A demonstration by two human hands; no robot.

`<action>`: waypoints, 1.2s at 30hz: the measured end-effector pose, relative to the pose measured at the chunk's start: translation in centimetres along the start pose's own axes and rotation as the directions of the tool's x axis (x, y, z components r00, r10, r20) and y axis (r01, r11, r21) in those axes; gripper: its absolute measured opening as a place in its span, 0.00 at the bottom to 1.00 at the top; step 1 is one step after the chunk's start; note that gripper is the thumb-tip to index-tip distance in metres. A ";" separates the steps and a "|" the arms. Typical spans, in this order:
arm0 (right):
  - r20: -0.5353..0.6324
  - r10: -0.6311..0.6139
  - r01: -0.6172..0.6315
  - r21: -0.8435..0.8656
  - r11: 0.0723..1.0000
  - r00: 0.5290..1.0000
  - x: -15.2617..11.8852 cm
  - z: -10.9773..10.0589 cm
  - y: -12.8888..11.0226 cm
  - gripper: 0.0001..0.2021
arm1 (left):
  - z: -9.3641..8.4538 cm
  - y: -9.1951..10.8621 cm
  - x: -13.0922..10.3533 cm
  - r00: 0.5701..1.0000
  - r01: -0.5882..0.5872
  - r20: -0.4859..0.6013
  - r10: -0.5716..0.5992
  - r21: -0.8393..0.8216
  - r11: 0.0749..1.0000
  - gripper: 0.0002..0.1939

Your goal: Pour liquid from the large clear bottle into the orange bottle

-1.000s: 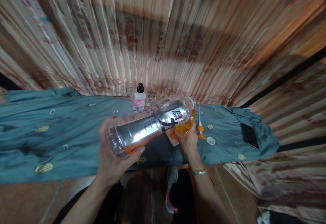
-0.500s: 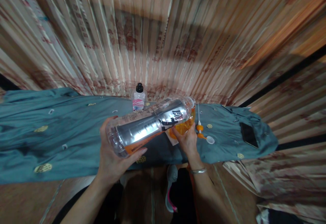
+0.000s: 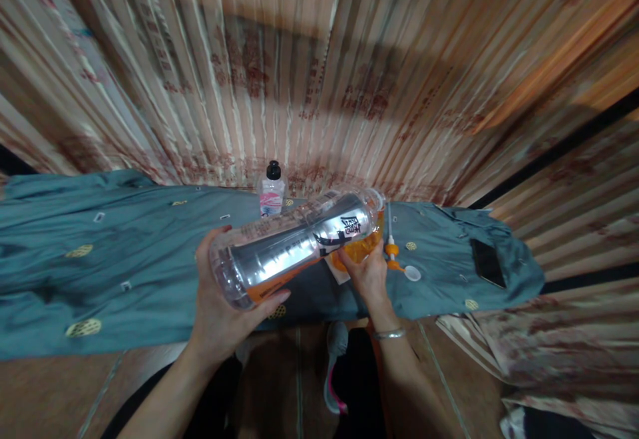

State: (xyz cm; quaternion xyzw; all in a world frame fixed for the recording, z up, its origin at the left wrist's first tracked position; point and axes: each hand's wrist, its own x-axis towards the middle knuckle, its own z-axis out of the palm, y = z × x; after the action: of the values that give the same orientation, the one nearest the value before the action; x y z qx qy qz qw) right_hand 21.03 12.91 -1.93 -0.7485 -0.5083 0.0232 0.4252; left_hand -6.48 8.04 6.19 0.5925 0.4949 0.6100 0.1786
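Note:
My left hand (image 3: 219, 312) is wrapped round the base of a large clear plastic bottle (image 3: 294, 246) with a silver and orange label. The bottle is tilted, its neck end to the right and over an orange bottle (image 3: 360, 251). My right hand (image 3: 370, 273) grips that orange bottle, which is partly hidden behind the clear one. Whether liquid is flowing between them cannot be made out. Just right of my right hand lies an orange pump top (image 3: 393, 251) with a tube. Beside it is a white round cap-like piece (image 3: 412, 273).
A small clear bottle with a black cap (image 3: 272, 189) stands at the back of the cloth-covered surface (image 3: 150, 253). A dark phone (image 3: 486, 263) lies at the right. Pleated curtains (image 3: 299, 80) hang behind, and a black bar (image 3: 554, 149) slants at the right.
Almost nothing differs. Both hands keep their grips, and the clear bottle stays tilted over the orange one with only a very slight shift.

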 end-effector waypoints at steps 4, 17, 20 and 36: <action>0.001 -0.001 0.001 -0.002 1.000 1.000 0.0 0.0 0.0 0.52 | 0.0 0.2 0.1 1.000 0.024 -0.006 -0.024 -0.007 1.000 0.49; 0.034 0.023 -0.023 -0.006 1.000 0.999 0.1 -0.2 -0.3 0.53 | -0.3 1.1 0.4 0.999 0.037 0.007 -0.037 0.030 0.999 0.48; 0.024 0.018 -0.018 0.001 1.000 1.000 0.1 -0.2 -0.2 0.53 | -0.3 0.9 0.3 1.000 0.007 0.015 -0.008 0.031 1.000 0.49; 0.026 0.000 0.000 -0.024 1.000 1.000 0.1 0.0 0.4 0.51 | -0.2 0.3 0.2 0.993 -0.115 -0.002 0.115 0.043 0.992 0.48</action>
State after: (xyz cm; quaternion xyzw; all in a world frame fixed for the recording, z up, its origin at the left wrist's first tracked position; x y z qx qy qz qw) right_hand 21.40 12.96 -2.13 -0.7533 -0.5140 0.0270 0.4095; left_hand -6.58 8.02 6.55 0.6225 0.4733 0.6097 0.1292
